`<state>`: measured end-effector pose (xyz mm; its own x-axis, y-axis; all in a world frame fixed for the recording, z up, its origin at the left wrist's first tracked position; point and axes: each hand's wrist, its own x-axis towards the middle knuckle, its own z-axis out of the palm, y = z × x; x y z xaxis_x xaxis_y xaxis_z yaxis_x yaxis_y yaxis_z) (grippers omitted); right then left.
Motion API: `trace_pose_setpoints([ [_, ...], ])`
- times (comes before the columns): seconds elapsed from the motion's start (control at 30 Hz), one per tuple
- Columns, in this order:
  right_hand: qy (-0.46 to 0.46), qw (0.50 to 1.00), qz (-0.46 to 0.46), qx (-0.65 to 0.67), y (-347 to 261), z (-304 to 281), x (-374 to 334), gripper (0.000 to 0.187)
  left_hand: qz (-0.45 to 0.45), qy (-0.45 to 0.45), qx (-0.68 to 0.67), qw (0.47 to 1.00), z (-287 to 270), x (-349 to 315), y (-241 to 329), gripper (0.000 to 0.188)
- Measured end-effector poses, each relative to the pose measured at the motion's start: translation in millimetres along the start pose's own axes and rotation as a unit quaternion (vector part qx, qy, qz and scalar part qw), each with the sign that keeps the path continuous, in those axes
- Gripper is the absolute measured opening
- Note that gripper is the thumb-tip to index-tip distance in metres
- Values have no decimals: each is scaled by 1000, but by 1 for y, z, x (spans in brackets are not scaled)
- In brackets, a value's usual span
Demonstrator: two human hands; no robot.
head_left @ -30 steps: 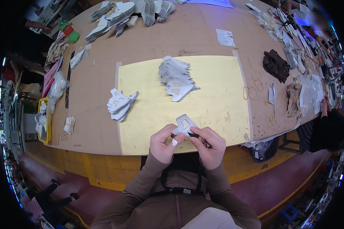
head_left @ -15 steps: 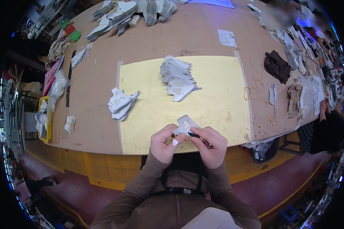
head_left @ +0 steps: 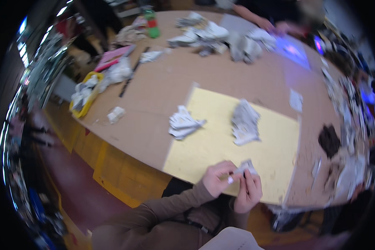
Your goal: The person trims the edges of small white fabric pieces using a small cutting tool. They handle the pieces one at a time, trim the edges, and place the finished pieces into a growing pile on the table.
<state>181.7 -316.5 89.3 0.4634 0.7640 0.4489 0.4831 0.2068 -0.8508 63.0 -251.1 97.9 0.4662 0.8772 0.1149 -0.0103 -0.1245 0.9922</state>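
Note:
Over the near edge of the yellow sheet, my left hand [head_left: 216,179] pinches a small light-grey cut piece [head_left: 248,166] of fabric or leather. A bit of white wrapping shows on one of its fingers. My right hand [head_left: 250,195] is closed at the piece's other side, around a small dark pointed tool that is mostly hidden by the fingers and smeared by motion. Beyond the hands lies a fanned stack of similar grey pieces [head_left: 246,123]. To the left, a smaller pile of whitish pieces [head_left: 183,124] straddles the sheet's left edge.
The yellow sheet [head_left: 212,104] is taped to a brown table [head_left: 141,125]. Stacked pieces [head_left: 204,35] and a green-and-red bottle [head_left: 151,25] stand far back. A yellow basket [head_left: 86,108] sits at the left edge, a dark cloth [head_left: 329,141] at right. Another person's arm [head_left: 254,17] reaches in at the back.
My view has swung left and tilted, so the table appears turned and shifted right, with blur. Both hands stay together on the grey piece.

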Motion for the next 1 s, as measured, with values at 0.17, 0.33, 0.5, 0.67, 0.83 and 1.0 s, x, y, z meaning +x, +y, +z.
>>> trace_pose_setpoints([
  [0.17,-17,1000,-26,-1,10,4,2,29,54,30,22,998,-5,6,7,15],
  [0.33,-45,999,8,17,11,8,4,26,49,55,23,997,-10,5,0,17],
  [0.5,-50,995,43,71,10,19,0,21,14,61,3,998,-13,2,-8,18],
  [0.67,-33,973,161,160,10,23,-3,21,-18,46,-25,998,-17,1,-9,20],
  [0.83,-53,919,289,261,6,15,-3,21,-36,45,-45,997,-18,2,-12,20],
  [1.0,-74,861,321,388,14,14,0,23,-45,44,-49,997,-18,1,-15,19],
])
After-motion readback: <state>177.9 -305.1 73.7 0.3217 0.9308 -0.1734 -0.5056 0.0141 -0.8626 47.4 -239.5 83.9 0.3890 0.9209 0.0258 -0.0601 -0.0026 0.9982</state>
